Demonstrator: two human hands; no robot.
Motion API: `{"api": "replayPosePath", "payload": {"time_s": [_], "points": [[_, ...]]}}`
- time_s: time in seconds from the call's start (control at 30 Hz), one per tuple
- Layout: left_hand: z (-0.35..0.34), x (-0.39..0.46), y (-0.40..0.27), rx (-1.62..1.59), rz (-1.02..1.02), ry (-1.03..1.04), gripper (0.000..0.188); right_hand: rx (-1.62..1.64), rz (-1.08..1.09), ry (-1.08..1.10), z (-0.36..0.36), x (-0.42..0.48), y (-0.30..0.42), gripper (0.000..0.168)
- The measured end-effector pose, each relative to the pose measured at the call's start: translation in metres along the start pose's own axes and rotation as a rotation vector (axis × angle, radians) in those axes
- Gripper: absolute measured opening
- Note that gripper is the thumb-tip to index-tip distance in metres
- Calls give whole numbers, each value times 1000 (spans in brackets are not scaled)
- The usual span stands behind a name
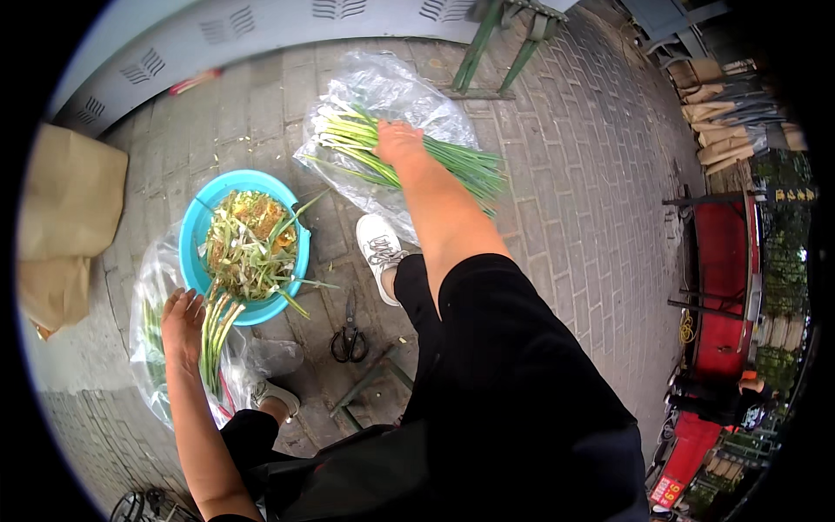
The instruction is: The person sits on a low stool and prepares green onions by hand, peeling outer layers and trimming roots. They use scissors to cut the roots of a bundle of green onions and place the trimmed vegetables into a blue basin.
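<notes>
My right hand (pixel 399 141) lies on a bundle of green onions (pixel 456 160) on a clear plastic sheet (pixel 385 75); whether its fingers grip them cannot be told. At the lower left, my left hand (pixel 182 323) has its fingers slightly bent, beside untrimmed green onions (pixel 214 333) whose root ends rest at the rim of a turquoise basin (pixel 189 225). The basin holds onion trimmings (pixel 251 254). More greens show through a plastic bag (pixel 147 339) under and beside my left hand. Black-handled scissors (pixel 349 339) lie on the paving between my feet.
Low green metal stool legs (pixel 368 385) stand near my feet, and a green metal stand (pixel 486 52) is at the top. A grey vented metal cabinet (pixel 274 23) runs along the upper left. Brown paper (pixel 75 196) is at far left. A person (pixel 717 401) is at the far right.
</notes>
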State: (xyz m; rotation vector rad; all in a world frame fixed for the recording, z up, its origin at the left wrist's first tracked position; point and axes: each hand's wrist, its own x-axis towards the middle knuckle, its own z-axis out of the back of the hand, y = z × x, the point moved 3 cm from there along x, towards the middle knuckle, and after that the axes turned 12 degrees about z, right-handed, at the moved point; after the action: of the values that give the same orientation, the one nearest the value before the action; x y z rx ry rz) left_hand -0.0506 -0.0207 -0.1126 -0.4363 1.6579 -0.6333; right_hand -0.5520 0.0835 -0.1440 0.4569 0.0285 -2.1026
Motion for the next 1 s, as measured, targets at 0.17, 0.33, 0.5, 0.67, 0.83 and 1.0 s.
{"api": "replayPosePath", "payload": {"time_s": [0.17, 0.33, 0.5, 0.67, 0.83, 1.0], "points": [[-32, 26, 15, 64, 78, 66, 36, 53, 233, 54, -2, 8, 53, 40], [-31, -2, 24, 196, -5, -9, 31, 288, 396, 135, 38, -33, 107, 38], [-16, -8, 39, 186, 35, -35, 19, 197, 380, 137, 40, -40, 87, 39], [28, -4, 40, 323, -1, -297, 24, 83, 460, 248, 48, -62, 90, 36], [93, 29, 41, 869, -150, -635, 24, 128, 679, 126, 102, -121, 131, 37], [145, 37, 82, 994, -61, -606, 19, 359, 1030, 18, 132, -240, 222, 36]]}}
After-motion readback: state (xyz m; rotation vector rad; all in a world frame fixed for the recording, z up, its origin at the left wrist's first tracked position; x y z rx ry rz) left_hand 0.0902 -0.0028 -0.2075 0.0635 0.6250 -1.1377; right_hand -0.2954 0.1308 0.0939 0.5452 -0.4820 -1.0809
